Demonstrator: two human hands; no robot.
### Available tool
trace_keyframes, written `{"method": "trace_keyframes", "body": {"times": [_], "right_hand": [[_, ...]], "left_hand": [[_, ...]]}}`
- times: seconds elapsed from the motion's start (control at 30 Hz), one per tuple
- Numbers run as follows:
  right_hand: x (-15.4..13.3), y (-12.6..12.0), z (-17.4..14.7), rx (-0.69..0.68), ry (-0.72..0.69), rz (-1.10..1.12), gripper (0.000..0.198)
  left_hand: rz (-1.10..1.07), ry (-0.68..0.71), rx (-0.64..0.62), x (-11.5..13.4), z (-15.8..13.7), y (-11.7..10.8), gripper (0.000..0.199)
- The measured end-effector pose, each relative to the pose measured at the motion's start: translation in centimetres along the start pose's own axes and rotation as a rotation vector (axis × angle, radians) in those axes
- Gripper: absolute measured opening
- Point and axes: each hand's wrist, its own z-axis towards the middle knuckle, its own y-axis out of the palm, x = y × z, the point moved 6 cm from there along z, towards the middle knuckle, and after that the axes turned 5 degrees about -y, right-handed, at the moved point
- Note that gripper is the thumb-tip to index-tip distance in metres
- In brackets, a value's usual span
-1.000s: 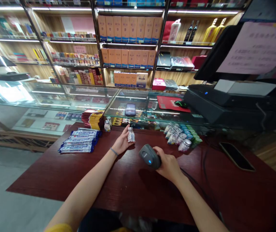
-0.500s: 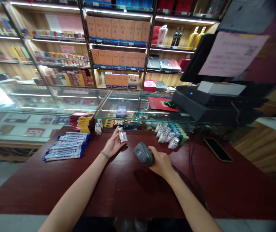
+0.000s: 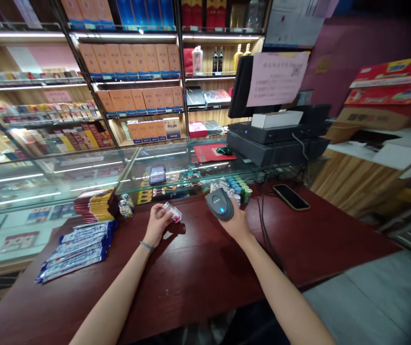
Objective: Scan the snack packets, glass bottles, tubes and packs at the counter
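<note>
My left hand [image 3: 158, 224] pinches a small clear bottle [image 3: 173, 212] with pink and white on it, tilted and held just above the dark red table [image 3: 191, 268]. In my right hand [image 3: 238, 223] is a grey barcode scanner [image 3: 220, 204], its head turned toward the bottle and a blue light glowing on top. Behind the scanner stand rows of small bottles [image 3: 243, 189] with white, blue and green parts, some of them hidden by it. A few more small bottles [image 3: 125, 206] stand left of my left hand.
Blue and white packets [image 3: 78, 249] lie fanned at the left, near a stack of yellow and red packets [image 3: 96, 205]. A phone [image 3: 291, 197] lies at the right beside a black cable [image 3: 264, 230]. A glass counter [image 3: 162, 160] and a monitor [image 3: 241, 86] stand behind.
My view has turned to the right. The bottle in my left hand has gone from nearly upright to tilted. A blue light now shows on the scanner, which has moved nearer the bottle rows.
</note>
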Motion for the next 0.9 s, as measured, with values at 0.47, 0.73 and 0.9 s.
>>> {"method": "trace_keyframes", "body": {"times": [0.47, 0.73, 0.9], "right_hand": [[6.9, -5.0, 0.3, 0.492, 0.292, 0.174, 0.040], [7.8, -5.7, 0.3, 0.569, 0.337, 0.186, 0.042], [8.0, -6.1, 0.3, 0.612, 0.314, 0.187, 0.041]], "left_hand": [[0.393, 0.260, -0.144, -3.7, -0.1, 14.1, 0.042], [0.455, 0.267, -0.119, -5.1, -0.1, 18.7, 0.040], [0.464, 0.266, -0.151, -5.9, -0.7, 20.1, 0.041]]}}
